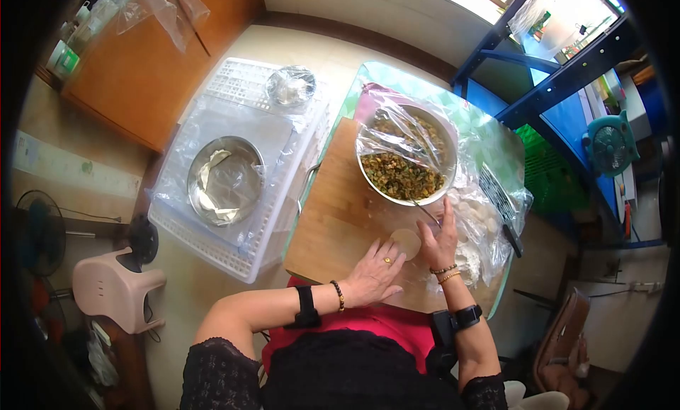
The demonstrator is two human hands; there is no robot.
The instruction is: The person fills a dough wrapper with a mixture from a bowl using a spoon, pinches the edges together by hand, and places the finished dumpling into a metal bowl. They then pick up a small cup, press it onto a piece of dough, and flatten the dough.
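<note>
A thin round dough wrapper (406, 244) lies on the wooden board (329, 219). My left hand (374, 274) rests flat with fingers spread, its fingertips at the wrapper's left edge. To the right of the wrapper, my right hand (440, 241) is raised with thumb and forefinger apart, close to the handle of a thin utensil (427, 213) that leans out of the bowl. Whether the hand touches that handle is unclear. The metal bowl (363, 171) holds chopped filling (404, 175) and is partly covered by plastic film. Dough pieces (476, 215) lie under plastic at the right.
A black-handled knife or cleaver (511, 238) rests on the plastic at the right. On the left, a white crate (244, 265) bears a metal bowl (197, 190) with dough pieces and a small covered bowl (290, 86). A pink stool (113, 282) stands at far left.
</note>
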